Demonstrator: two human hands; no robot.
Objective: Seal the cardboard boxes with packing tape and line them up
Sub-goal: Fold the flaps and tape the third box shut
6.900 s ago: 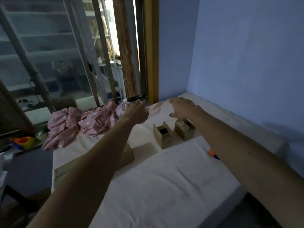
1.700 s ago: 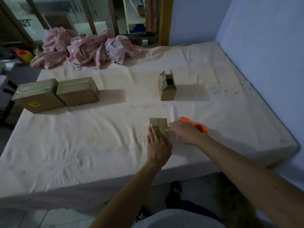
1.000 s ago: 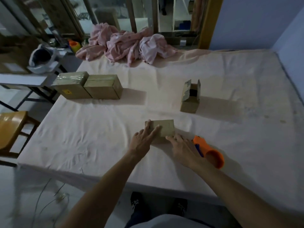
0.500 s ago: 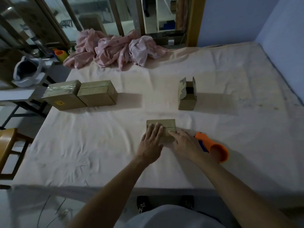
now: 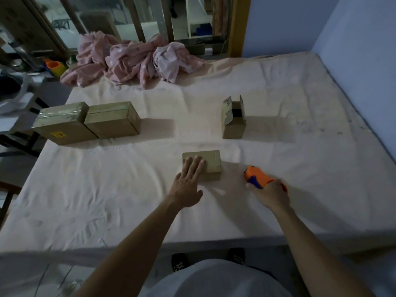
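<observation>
The closed small box [image 5: 212, 162] is sitting toward the front edge of the bed [image 5: 107, 200], with bare sheet lying open on both sides of it. The left hand [image 5: 188, 185] is pressing flat on the box top, fingers straight. The right hand [image 5: 270, 192] is now curling around the orange tape dispenser [image 5: 255, 175] just right of the box, where half a second ago it was resting on the box itself. The open box [image 5: 234, 125] is standing behind, well apart.

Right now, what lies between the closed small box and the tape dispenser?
Only bare sheet separates the small box and the orange tape dispenser, per the head view.
</observation>
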